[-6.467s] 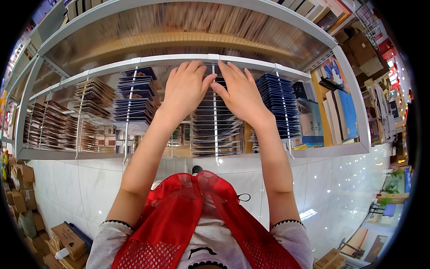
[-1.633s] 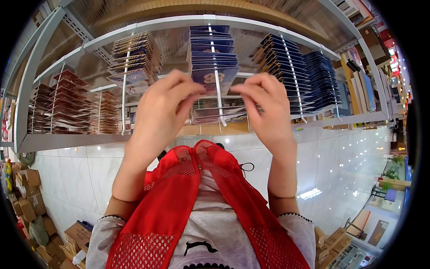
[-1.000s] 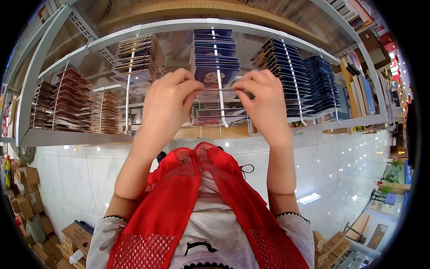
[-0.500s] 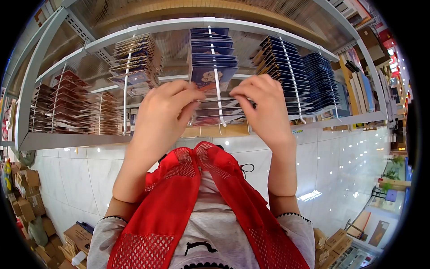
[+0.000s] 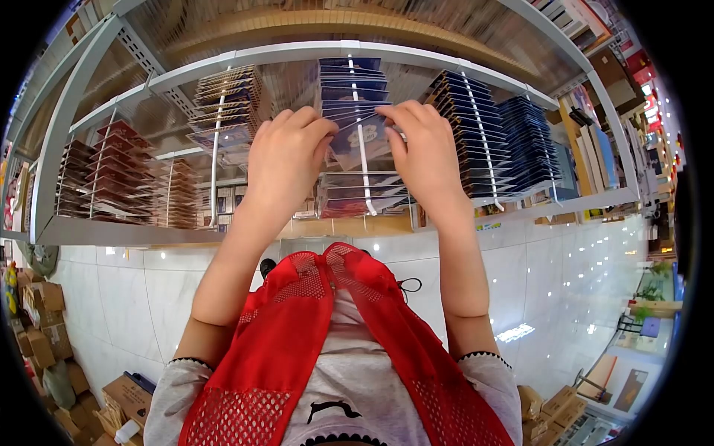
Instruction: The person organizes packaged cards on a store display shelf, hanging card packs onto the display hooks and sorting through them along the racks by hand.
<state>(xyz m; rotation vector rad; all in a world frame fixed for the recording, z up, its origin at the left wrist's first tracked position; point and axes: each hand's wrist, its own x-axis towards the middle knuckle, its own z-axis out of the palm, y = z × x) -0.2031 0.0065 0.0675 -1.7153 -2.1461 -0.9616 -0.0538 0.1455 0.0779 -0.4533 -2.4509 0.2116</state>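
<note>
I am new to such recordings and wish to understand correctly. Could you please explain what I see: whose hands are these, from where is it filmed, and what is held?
There is no machine: these are a person's own left hand and right hand. One camera, worn on the head, looks forward and down, so the red vest shows below. Thin packets hang in stacks on white rods of a metal rack: blue packets in the middle, dark blue packets to the right, reddish packets to the left. Both hands appear to pinch one thin packet by opposite edges, at the middle rod.
</note>
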